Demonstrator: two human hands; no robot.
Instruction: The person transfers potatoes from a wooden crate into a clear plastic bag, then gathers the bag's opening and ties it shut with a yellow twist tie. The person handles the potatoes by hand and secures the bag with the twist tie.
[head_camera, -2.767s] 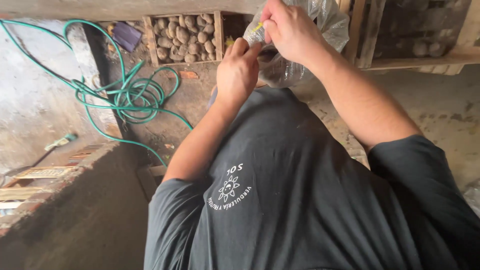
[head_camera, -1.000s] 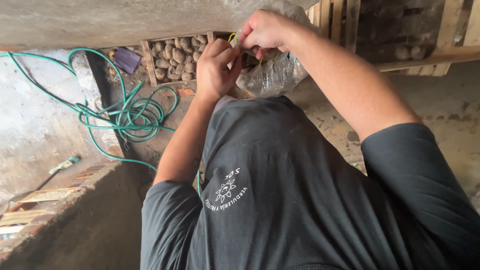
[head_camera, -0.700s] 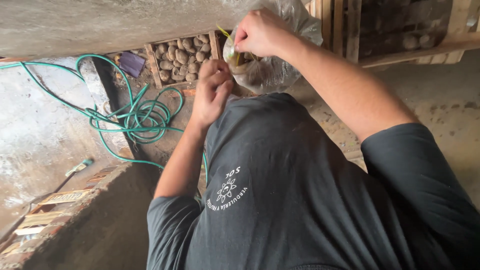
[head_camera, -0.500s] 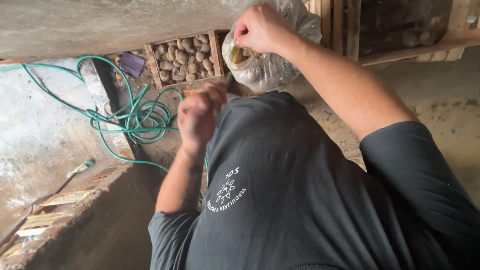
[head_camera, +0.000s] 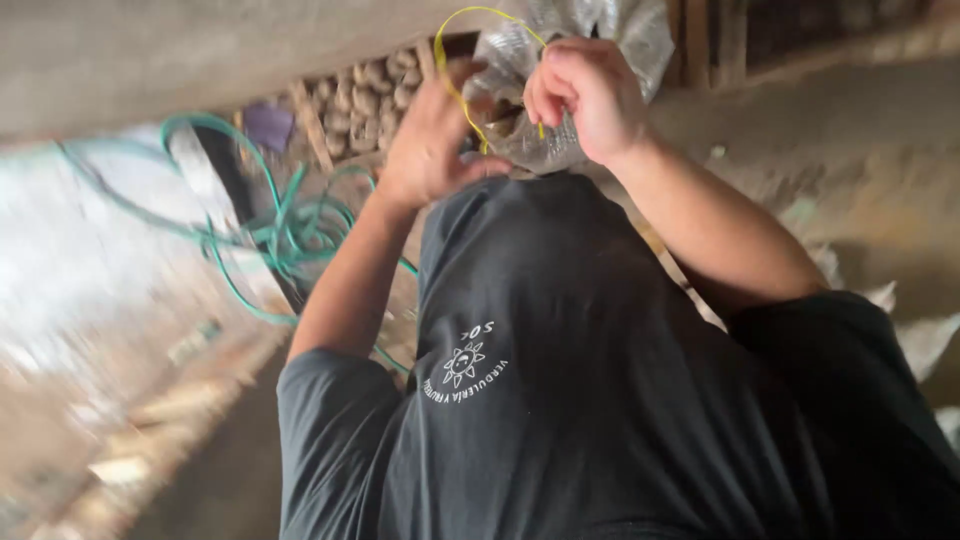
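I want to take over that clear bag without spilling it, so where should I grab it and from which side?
Probably grip the bag at its gathered neck, just beside the right hand, which pinches it there. The plastic bunches narrow at that spot, while the body is slack and bulging. Come from the left hand's side, minding the yellow tie looping over the neck.

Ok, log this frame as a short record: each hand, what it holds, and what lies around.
left hand: raised beside the bag, fingers curled; the yellow loop crosses in front of it, grip on the loop unclear
right hand: closed on the neck of the clear plastic bag
yellow loop: thin band arching between both hands
bag contents: brownish, too blurred to tell
wooden crate: behind the hands, filled with small round brown produce
green hose: coiled on the ground, left
image: motion-blurred on the left
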